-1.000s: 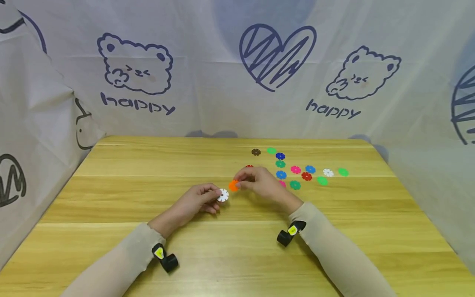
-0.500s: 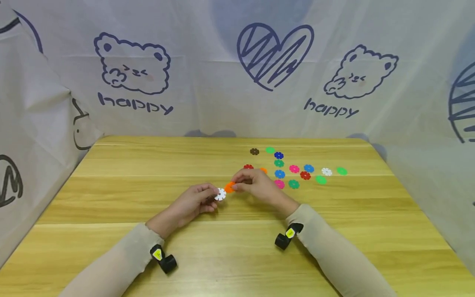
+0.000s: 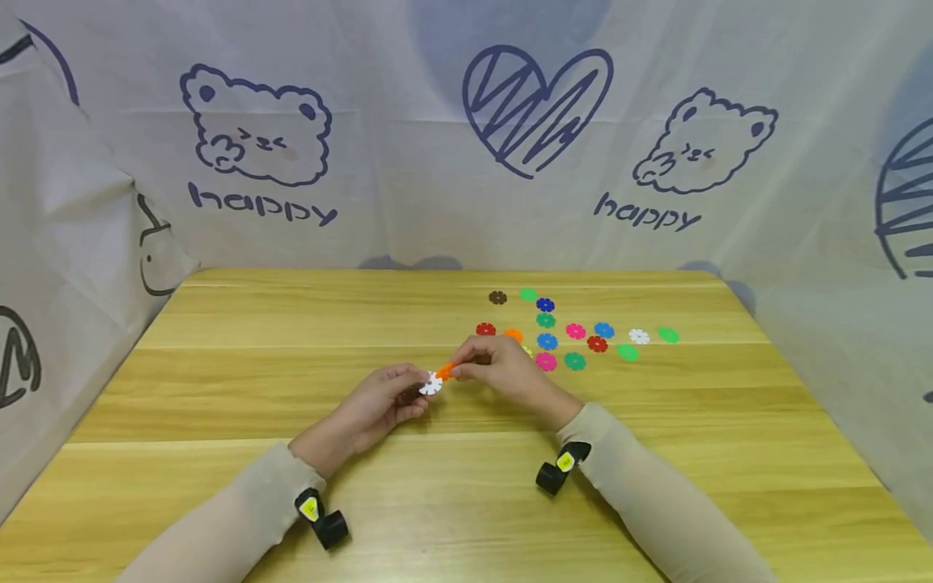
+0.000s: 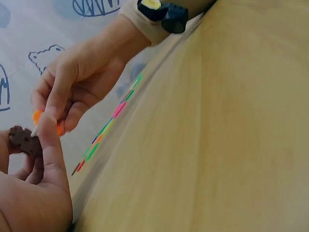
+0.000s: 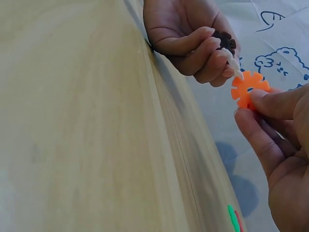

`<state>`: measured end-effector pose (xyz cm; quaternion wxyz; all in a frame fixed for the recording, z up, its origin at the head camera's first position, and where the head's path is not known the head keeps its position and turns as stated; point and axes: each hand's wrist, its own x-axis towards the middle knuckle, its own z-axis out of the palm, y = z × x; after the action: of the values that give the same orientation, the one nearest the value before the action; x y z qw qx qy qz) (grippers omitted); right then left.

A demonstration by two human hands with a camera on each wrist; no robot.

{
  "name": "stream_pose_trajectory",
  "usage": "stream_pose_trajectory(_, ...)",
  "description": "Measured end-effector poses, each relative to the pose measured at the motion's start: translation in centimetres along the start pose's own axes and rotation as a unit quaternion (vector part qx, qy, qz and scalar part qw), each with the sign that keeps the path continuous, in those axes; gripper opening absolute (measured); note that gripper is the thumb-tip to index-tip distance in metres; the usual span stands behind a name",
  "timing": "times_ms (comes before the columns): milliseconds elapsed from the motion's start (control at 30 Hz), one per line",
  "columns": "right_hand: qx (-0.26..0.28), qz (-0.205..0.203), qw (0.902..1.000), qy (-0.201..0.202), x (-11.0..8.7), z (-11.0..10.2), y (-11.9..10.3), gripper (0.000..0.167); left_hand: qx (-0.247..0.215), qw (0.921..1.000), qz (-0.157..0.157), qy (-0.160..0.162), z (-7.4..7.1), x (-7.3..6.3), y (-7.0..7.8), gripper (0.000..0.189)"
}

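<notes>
My left hand (image 3: 368, 409) grips a white notched plastic disc (image 3: 432, 385) between thumb and fingers. A brown notched disc (image 4: 23, 140) sits beside the white one in the same grip, seen in both wrist views. My right hand (image 3: 506, 374) pinches an orange notched disc (image 5: 245, 89) by its edge. The orange disc meets the rim of the white one at an angle, and in the head view it appears nearly edge-on. Both hands are raised over the middle of the wooden table (image 3: 291, 389).
Several flat notched discs lie to the right of centre, among them a brown disc (image 3: 498, 298), a red disc (image 3: 485, 329), a pink disc (image 3: 546, 362) and a white disc (image 3: 639, 336). A white cloth (image 3: 408, 186) with drawings hangs behind the table.
My right hand has brought the orange disc left to the white disc and turned it from face-on to nearly edge-on. My left hand has kept its grip.
</notes>
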<state>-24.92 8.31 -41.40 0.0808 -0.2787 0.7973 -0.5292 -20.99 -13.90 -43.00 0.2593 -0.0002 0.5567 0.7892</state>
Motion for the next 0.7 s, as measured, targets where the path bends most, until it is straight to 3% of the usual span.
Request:
stream_pose_trajectory(233,0.01,0.003,0.9999,0.004,-0.14,0.09,-0.16,0.003,-0.037,0.9993,0.011,0.0,0.58,0.03,-0.15,0.022)
stream_pose_trajectory(367,0.027,0.011,0.9996,-0.003,-0.01,-0.13,-0.01,0.004,-0.028,0.9996,0.009,-0.001,0.66,0.24,-0.2,0.019)
stream_pose_trajectory(533,0.033,0.025,0.999,-0.019,0.06,-0.53,-0.16,0.007,0.06,0.998,0.019,0.009,0.54,0.49,-0.08,0.023)
stream_pose_trajectory(700,0.056,0.033,0.9972,-0.036,0.04,-0.85,-0.44,0.012,0.172,0.982,0.063,0.045,0.21,0.65,0.15,0.037)
